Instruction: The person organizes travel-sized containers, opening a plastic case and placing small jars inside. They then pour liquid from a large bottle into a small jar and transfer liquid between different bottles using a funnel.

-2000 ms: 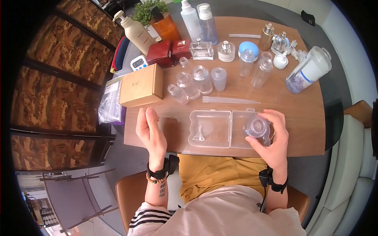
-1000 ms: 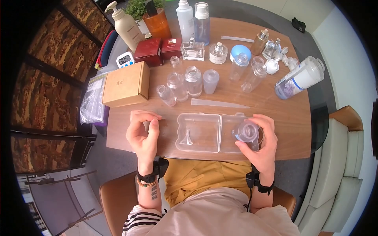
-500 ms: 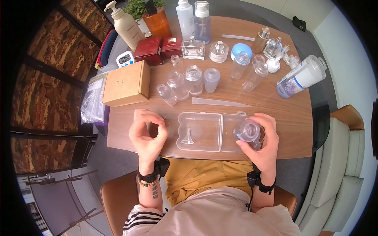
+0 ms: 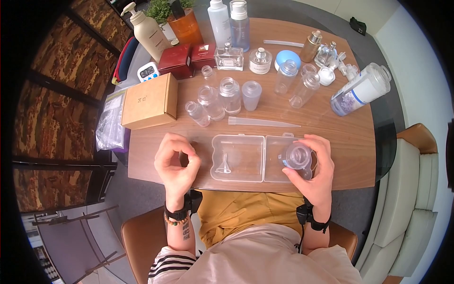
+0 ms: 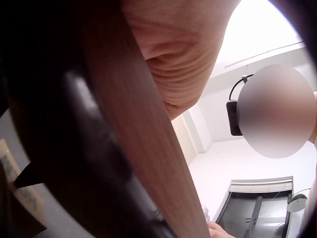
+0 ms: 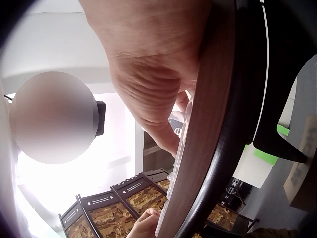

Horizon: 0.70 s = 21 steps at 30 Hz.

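My right hand (image 4: pixel 318 169) holds a clear round container (image 4: pixel 298 156), with thumb and fingers curled round its side, over the right half of an open clear plastic case (image 4: pixel 246 179). A small clear funnel (image 4: pixel 224 164) lies in the case's left half. Left of the case, my left hand (image 4: pixel 177 163) rests at the table's front with loosely curled fingers, the thumb near the fingertips, and nothing seen between them. In the right wrist view, my right hand (image 6: pixel 153 74) hides most of the container. The left wrist view shows my left hand's underside (image 5: pixel 181 54), its fingertips hidden.
Several clear bottles (image 4: pixel 230 97) and a translucent strip (image 4: pixel 262 122) lie or stand beyond the case. A cardboard box (image 4: pixel 150 102) is at left, with red boxes (image 4: pixel 176 61) behind. A large labelled bottle (image 4: pixel 359 92) leans at right, near small white parts (image 4: pixel 326 75).
Over the two seconds, my left hand's fingers have bent into a rounder loop beside the case. My right hand keeps its hold on the container. The head view has shifted slightly.
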Each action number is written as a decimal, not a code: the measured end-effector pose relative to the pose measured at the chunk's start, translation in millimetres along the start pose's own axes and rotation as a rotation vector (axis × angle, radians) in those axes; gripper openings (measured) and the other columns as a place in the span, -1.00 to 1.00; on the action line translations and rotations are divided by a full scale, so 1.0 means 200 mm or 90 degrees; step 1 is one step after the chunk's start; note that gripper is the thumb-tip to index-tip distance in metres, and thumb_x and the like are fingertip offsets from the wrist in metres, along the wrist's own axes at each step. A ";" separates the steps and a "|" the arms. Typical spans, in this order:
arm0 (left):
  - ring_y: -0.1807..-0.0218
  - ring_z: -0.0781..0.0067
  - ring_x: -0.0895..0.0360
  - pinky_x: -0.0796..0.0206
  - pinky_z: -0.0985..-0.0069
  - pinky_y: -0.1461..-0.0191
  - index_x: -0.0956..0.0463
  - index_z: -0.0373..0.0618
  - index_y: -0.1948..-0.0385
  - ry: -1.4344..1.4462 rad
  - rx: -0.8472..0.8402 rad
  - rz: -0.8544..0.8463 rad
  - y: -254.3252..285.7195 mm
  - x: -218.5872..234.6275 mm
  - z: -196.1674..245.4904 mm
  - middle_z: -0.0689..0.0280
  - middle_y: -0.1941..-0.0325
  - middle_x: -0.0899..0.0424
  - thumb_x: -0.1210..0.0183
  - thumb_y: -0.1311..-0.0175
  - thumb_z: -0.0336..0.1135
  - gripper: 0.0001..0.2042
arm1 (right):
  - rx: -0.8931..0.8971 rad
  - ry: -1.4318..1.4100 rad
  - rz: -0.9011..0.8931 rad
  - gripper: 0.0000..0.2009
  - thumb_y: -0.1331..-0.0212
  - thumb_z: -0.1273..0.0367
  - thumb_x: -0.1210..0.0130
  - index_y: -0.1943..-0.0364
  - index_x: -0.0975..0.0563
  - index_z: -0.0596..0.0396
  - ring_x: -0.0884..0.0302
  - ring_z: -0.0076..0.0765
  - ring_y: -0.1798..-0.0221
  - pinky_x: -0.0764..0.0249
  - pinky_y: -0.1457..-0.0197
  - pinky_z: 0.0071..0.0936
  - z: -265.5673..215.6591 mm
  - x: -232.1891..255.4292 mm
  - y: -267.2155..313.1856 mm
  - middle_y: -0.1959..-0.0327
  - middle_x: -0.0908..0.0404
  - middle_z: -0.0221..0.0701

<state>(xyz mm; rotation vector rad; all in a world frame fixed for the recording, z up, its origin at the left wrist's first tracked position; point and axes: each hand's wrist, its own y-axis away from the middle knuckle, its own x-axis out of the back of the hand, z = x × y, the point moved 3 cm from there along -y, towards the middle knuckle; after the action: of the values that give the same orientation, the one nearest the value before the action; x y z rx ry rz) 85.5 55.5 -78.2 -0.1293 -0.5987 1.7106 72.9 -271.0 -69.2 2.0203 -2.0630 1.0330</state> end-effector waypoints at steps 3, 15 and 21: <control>0.22 0.49 -0.52 -0.40 0.51 0.09 -0.55 -0.20 0.39 0.014 -0.009 0.027 -0.01 0.00 0.00 0.32 0.27 -0.57 -0.25 -0.05 -0.76 -0.80 | 0.002 0.001 -0.002 -0.39 0.12 0.48 -0.57 -0.13 -0.60 0.11 -0.50 0.06 -0.33 -0.48 -0.31 -0.09 0.00 0.00 0.00 -0.12 -0.67 -0.23; 0.13 0.42 -0.61 -0.47 0.48 -0.02 -0.66 -0.26 0.21 0.022 -0.007 0.040 0.00 0.01 -0.01 0.23 0.17 -0.68 -0.32 -0.27 -0.69 -0.86 | -0.004 0.000 0.000 -0.39 0.11 0.46 -0.58 -0.13 -0.60 0.10 -0.50 0.05 -0.33 -0.49 -0.31 -0.09 -0.01 0.00 0.00 -0.11 -0.66 -0.22; 0.10 0.42 -0.62 -0.47 0.49 0.02 -0.70 -0.25 0.19 -0.041 -0.058 0.023 -0.01 0.02 0.00 0.24 0.14 -0.67 -0.28 -0.34 -0.68 -0.87 | -0.004 0.001 0.000 -0.39 0.11 0.46 -0.58 -0.13 -0.60 0.10 -0.50 0.05 -0.32 -0.49 -0.31 -0.09 0.00 0.00 0.00 -0.12 -0.66 -0.23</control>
<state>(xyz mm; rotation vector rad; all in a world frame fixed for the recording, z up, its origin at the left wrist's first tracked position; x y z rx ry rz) 85.9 58.5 -75.8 -0.1502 -0.7263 1.7289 72.5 -271.2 -69.2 2.0148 -2.0632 1.0268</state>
